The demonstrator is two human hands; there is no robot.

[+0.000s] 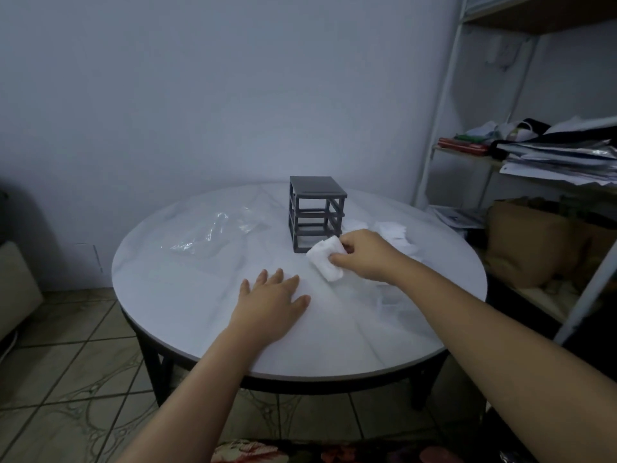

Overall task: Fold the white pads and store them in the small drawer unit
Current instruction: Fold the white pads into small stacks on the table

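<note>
Round white table (187,315): grey drawer unit (315,212) at back, clear plastic bag (217,233) left, loose white pads (395,231) right.

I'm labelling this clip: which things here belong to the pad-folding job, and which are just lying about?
Job: grey drawer unit; folded white pad, gripped by the right hand; loose white pads right of the unit; left hand, flat on the table.
Lying about: clear plastic bag on the table; papers on the shelf; brown cushion.

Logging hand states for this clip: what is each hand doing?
Left hand: open, fingers spread flat on the table.
Right hand: grips a folded white pad.
</note>
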